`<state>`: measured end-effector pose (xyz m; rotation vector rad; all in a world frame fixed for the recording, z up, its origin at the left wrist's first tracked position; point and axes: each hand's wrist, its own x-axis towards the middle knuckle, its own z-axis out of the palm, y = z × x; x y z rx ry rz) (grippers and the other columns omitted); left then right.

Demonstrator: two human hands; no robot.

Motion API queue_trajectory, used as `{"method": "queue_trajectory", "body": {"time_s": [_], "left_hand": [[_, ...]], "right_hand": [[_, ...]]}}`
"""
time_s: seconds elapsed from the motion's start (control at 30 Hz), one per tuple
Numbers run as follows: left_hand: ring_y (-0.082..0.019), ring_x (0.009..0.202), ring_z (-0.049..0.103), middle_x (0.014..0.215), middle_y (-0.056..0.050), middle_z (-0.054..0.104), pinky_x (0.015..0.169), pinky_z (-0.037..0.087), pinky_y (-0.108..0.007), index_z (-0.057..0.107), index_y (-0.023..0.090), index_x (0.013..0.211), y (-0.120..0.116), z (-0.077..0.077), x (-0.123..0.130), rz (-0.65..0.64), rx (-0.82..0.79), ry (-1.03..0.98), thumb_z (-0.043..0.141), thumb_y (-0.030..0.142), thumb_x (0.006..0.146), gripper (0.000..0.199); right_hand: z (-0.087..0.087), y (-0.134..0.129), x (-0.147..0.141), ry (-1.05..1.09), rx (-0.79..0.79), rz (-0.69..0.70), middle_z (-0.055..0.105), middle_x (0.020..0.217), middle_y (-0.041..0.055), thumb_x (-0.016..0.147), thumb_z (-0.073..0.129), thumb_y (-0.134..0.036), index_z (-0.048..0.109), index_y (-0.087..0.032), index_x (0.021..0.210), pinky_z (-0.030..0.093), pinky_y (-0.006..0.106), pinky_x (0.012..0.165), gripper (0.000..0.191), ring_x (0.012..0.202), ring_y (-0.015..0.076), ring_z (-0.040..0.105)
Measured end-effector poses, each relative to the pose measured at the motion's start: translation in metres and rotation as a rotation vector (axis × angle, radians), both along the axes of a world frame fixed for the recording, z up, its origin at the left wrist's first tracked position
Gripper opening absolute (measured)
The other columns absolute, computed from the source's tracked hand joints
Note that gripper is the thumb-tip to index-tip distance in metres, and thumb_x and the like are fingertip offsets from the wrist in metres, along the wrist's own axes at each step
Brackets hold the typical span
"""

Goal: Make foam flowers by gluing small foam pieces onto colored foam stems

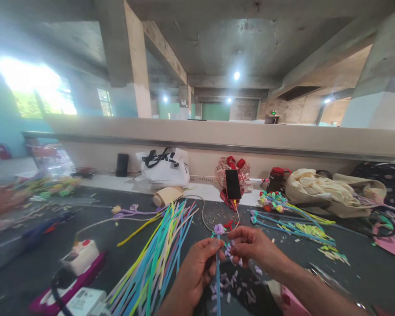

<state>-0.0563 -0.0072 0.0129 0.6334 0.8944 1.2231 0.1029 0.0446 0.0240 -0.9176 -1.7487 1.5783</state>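
My left hand (pixel 197 267) is closed around a blue fuzzy stem (pixel 218 285), like a pipe cleaner, just below its top. A small lilac flower head (pixel 219 228) sits at the tip, with bits of teal green under it. Close by on the right, my right hand (pixel 255 246) has thumb and fingers pinched together; whatever is between them is too small to make out. Short lilac pieces (pixel 246 296) are scattered on the dark table below both hands. Left of my left hand lies a bundle of long coloured fuzzy stems (pixel 161 245).
A phone (pixel 233 184) with a cable leans against a patterned bag (pixel 222 169). Finished-looking flower stems (pixel 292 221) lie at right, near a cloth bag (pixel 319 188). A power strip (pixel 69 285) is at front left. Another person's hand (pixel 3 202) shows at far left.
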Motion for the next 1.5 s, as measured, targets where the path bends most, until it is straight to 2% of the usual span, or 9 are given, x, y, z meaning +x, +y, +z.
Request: {"method": "queue_trajectory", "body": {"time_s": [0.23,0.4,0.63,0.77,0.9,1.1,1.2,1.33,1.5], "left_hand": [[0.000,0.025,0.033,0.042,0.006,0.052,0.028,0.018,-0.012,0.058,0.013,0.067,0.002,-0.004,0.002,-0.004,0.008,-0.074,0.065,0.031,0.061,0.021],[0.000,0.026,0.035,0.046,0.005,0.055,0.028,0.017,-0.012,0.058,0.012,0.070,0.000,-0.003,0.004,0.020,0.004,-0.062,0.065,0.030,0.061,0.022],[0.000,0.026,0.033,0.041,0.006,0.051,0.029,0.014,-0.013,0.057,0.012,0.064,0.001,-0.004,0.004,-0.019,-0.009,-0.042,0.066,0.034,0.060,0.024],[0.000,0.026,0.029,0.032,0.008,0.041,0.030,0.016,-0.013,0.055,0.013,0.057,0.002,-0.005,0.004,-0.049,0.036,-0.011,0.063,0.037,0.064,0.027],[-0.001,0.028,0.033,0.037,0.007,0.045,0.030,0.018,-0.013,0.055,0.013,0.059,0.001,-0.005,0.006,-0.007,0.042,-0.022,0.067,0.038,0.060,0.027],[0.000,0.028,0.035,0.041,0.005,0.050,0.030,0.020,-0.012,0.054,0.012,0.057,0.002,-0.008,0.006,0.029,0.063,-0.078,0.065,0.033,0.062,0.025],[0.000,0.030,0.038,0.046,0.003,0.054,0.031,0.023,-0.011,0.055,0.011,0.061,0.000,-0.005,0.005,-0.028,0.075,-0.148,0.063,0.027,0.065,0.018],[0.000,0.026,0.035,0.042,0.003,0.053,0.028,0.023,-0.012,0.055,0.011,0.056,-0.002,0.000,0.006,-0.160,0.109,-0.192,0.063,0.027,0.064,0.019],[-0.001,0.024,0.035,0.039,0.003,0.051,0.027,0.024,-0.013,0.056,0.010,0.053,-0.002,-0.002,0.007,-0.109,0.093,-0.162,0.064,0.028,0.061,0.021]], "right_hand": [[0.000,-0.002,-0.006,0.149,-0.114,-0.031,0.061,0.057,-0.0026,0.062,0.066,-0.026,0.059,-0.015,0.075,0.039,0.017,0.040,0.018,0.050,0.0106,0.057],[0.003,-0.002,-0.008,0.174,-0.099,-0.105,0.054,0.047,-0.0056,0.064,0.065,-0.024,0.059,-0.013,0.063,0.031,0.014,0.037,0.012,0.041,0.0037,0.045],[0.001,0.000,-0.009,0.199,-0.189,-0.121,0.059,0.054,-0.0013,0.059,0.068,-0.031,0.054,-0.014,0.068,0.032,0.016,0.036,0.023,0.044,0.0088,0.053],[0.000,-0.002,-0.014,0.211,-0.165,-0.152,0.054,0.048,-0.0048,0.059,0.068,-0.033,0.053,-0.014,0.063,0.029,0.016,0.035,0.024,0.039,0.0054,0.046],[0.000,-0.003,-0.022,0.200,-0.115,-0.169,0.046,0.043,-0.0082,0.059,0.068,-0.038,0.052,-0.015,0.058,0.024,0.015,0.033,0.028,0.033,0.0028,0.037],[0.000,-0.008,-0.027,0.167,-0.094,-0.097,0.054,0.047,-0.0038,0.060,0.066,-0.043,0.053,-0.014,0.061,0.023,0.016,0.032,0.032,0.035,0.0040,0.039],[0.003,-0.009,-0.024,0.185,-0.106,-0.018,0.055,0.049,-0.0034,0.063,0.065,-0.041,0.053,-0.014,0.061,0.021,0.016,0.033,0.029,0.035,0.0032,0.038],[0.006,-0.010,-0.018,0.216,-0.181,0.108,0.059,0.054,-0.0009,0.065,0.065,-0.035,0.052,-0.013,0.063,0.016,0.016,0.034,0.025,0.036,0.0022,0.037],[0.004,-0.007,-0.016,0.197,-0.296,0.133,0.059,0.055,-0.0001,0.063,0.066,-0.036,0.052,-0.013,0.064,0.013,0.016,0.033,0.027,0.034,0.0014,0.037]]}}
